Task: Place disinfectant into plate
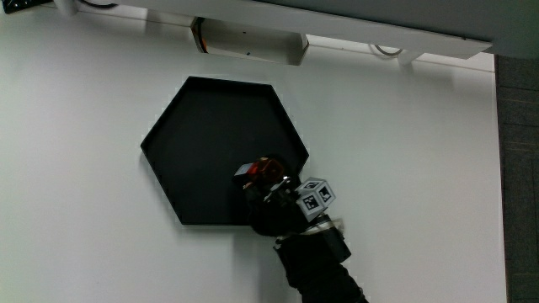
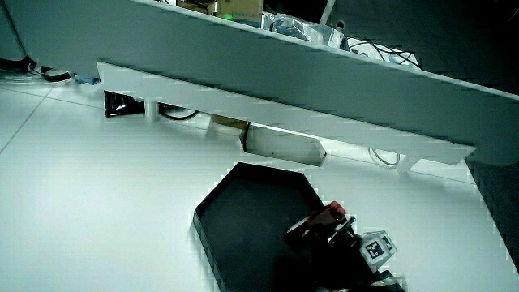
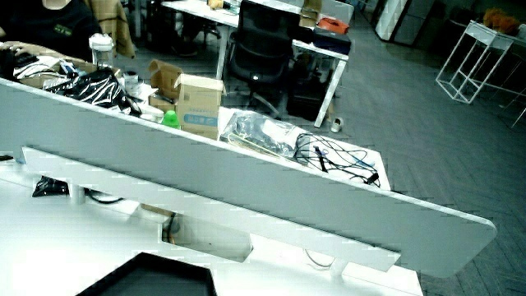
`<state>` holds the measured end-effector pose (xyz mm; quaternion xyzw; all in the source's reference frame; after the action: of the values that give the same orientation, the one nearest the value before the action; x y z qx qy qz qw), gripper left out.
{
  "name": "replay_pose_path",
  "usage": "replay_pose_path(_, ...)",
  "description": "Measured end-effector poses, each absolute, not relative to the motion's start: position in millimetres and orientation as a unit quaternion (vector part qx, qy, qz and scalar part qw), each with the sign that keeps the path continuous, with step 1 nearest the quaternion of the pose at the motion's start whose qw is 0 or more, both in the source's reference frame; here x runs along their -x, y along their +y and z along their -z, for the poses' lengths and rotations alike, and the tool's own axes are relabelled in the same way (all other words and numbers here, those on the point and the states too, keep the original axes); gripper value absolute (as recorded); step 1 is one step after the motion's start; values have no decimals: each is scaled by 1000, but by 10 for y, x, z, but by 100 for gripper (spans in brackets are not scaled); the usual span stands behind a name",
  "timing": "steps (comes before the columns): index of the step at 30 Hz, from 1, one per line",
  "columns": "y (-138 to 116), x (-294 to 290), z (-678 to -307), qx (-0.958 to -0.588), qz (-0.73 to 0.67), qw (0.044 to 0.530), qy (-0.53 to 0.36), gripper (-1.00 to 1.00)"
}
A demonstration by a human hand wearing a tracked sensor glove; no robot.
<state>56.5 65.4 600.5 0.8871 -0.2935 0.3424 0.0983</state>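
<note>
A black hexagonal plate [image 1: 202, 143] lies on the white table, and it also shows in a side view [image 2: 243, 211]. The gloved hand [image 1: 274, 202] is over the plate's edge nearest the person, with its patterned cube [image 1: 315, 196] on its back. Its fingers are curled around a small dark object with a red part, the disinfectant [image 1: 259, 171], held just over the plate's inner floor. In a side view the hand [image 2: 340, 243] holds the same red-topped disinfectant [image 2: 320, 219]. Only a corner of the plate [image 3: 156, 279] shows in a side view.
A low grey partition [image 2: 324, 89] runs along the table's edge farthest from the person, with a white box [image 1: 248, 40] under it. Cables, boxes and bags lie on the desk past the partition [image 3: 271, 131].
</note>
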Motion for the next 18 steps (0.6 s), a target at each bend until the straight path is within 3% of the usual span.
replay_pose_path(18,749,-286,-6100,-887,-267,171,-335,0)
